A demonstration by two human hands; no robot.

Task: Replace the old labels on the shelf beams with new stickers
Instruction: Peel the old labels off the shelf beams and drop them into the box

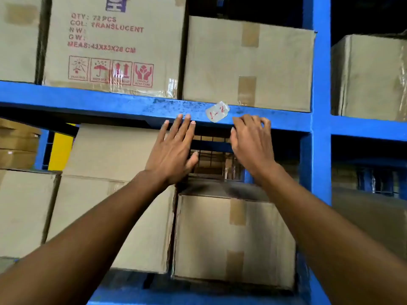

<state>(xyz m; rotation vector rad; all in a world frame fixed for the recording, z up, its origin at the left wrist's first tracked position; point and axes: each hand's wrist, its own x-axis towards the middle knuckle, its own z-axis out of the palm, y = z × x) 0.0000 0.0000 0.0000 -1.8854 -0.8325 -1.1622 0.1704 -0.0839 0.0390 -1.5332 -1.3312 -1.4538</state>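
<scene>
A small whitish label (217, 111) with red handwriting is stuck, crinkled and tilted, on the blue shelf beam (110, 102). My left hand (174, 150) is flat and open, fingers spread, its fingertips touching the beam's lower edge just left of the label. My right hand (251, 139) is raised just right of and below the label, fingers curled against the beam's lower edge. It holds nothing that I can see.
Cardboard boxes (246, 62) sit on the beam, one printed with red handling marks (110, 71). More boxes (233, 241) fill the shelf below. A blue upright post (320, 106) stands right of my hands. A wire grid (211, 159) shows behind them.
</scene>
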